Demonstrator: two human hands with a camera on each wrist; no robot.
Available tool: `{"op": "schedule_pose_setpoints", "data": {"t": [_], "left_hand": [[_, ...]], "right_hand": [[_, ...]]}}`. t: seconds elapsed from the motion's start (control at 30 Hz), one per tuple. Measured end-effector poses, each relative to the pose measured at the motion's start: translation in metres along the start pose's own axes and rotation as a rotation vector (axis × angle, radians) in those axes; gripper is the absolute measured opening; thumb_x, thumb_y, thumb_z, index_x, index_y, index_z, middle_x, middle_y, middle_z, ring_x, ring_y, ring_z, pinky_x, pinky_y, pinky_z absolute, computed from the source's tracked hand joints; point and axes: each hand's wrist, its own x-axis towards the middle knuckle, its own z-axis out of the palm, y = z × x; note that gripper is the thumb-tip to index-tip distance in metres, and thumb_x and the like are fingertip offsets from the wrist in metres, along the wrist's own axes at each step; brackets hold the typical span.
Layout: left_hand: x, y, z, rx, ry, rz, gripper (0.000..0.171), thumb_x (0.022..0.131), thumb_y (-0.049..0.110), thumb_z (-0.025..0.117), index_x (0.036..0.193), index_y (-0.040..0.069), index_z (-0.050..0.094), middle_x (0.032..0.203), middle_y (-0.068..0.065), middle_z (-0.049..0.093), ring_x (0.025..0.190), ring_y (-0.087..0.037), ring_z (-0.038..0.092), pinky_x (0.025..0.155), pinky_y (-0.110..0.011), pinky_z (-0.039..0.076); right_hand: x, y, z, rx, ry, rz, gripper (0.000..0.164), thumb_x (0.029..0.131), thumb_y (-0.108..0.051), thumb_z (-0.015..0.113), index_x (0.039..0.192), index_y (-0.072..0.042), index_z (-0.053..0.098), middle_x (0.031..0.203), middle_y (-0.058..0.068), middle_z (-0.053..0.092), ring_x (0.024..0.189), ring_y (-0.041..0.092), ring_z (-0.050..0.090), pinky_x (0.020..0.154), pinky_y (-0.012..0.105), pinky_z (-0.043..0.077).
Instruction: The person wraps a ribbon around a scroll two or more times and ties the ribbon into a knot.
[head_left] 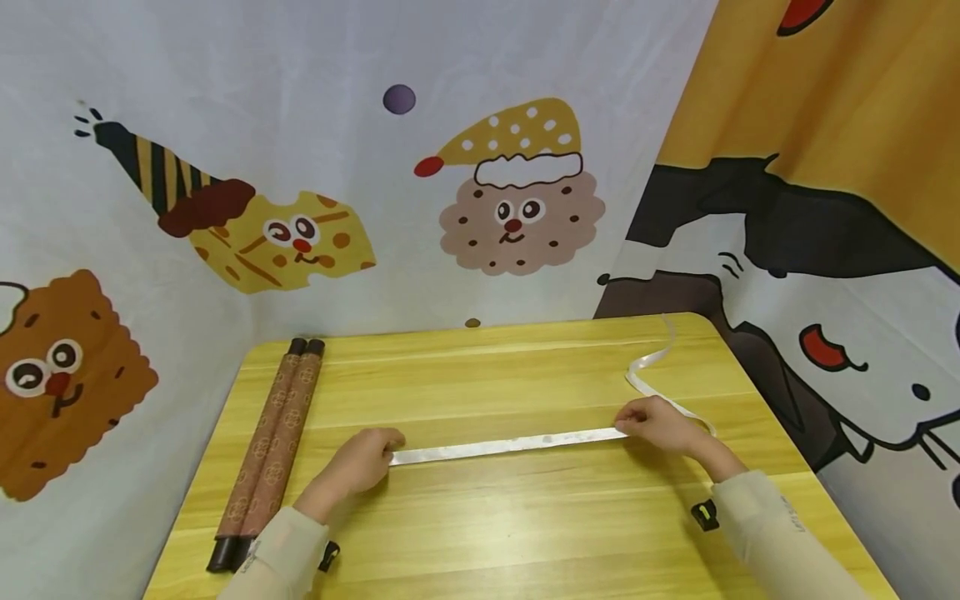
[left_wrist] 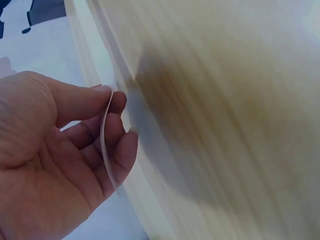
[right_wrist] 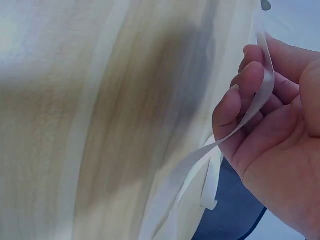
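A narrow white satin ribbon (head_left: pixel 510 446) is stretched nearly straight between both hands over the table. The left hand (head_left: pixel 362 460) pinches its left end between thumb and index finger; in the left wrist view, a short tail of ribbon (left_wrist: pixel 104 135) curves down across the fingers. On the other side, the right hand (head_left: pixel 663 425) pinches the ribbon between thumb and fingertips. Past that grip, the loose ribbon (right_wrist: pixel 175 185) runs across the right fingers and drops twisted toward the table in the right wrist view. The head view shows this tail winding back to the table's far right edge.
Two brown patterned rolls (head_left: pixel 273 442) with black ends lie side by side at the table's left. The wood-grain table (head_left: pixel 480 533) meets a cartoon-printed curtain (head_left: pixel 337 100) behind it and on both sides. Dark straps or devices (head_left: pixel 705 514) sit at the wrists.
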Motion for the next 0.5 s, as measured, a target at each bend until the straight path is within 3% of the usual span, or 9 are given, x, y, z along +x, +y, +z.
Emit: {"op": "schedule_pose_setpoints", "data": {"t": [0.27, 0.5], "left_hand": [[0.003, -0.013, -0.013, 0.095, -0.02, -0.071, 0.038, 0.077, -0.009, 0.057, 0.111, 0.005, 0.066, 0.11, -0.011, 0.067, 0.103, -0.03, 0.057, 0.088, -0.049, 0.049], [0.001, -0.022, -0.024, 0.113, -0.045, -0.13, 0.045, 0.074, -0.012, 0.057, 0.115, 0.004, 0.064, 0.114, -0.014, 0.065, 0.107, -0.033, 0.054, 0.09, -0.052, 0.046]], "right_hand": [[-0.002, 0.004, 0.008, 0.043, -0.025, 0.002, 0.014, 0.09, -0.019, 0.064, 0.095, -0.007, 0.069, 0.083, 0.002, 0.066, 0.072, 0.016, 0.055, 0.062, 0.03, 0.049], [-0.001, 0.005, 0.011, 0.023, -0.014, 0.004, 0.014, 0.088, -0.017, 0.066, 0.095, -0.006, 0.069, 0.082, 0.002, 0.066, 0.072, 0.016, 0.056, 0.061, 0.03, 0.05]]}}
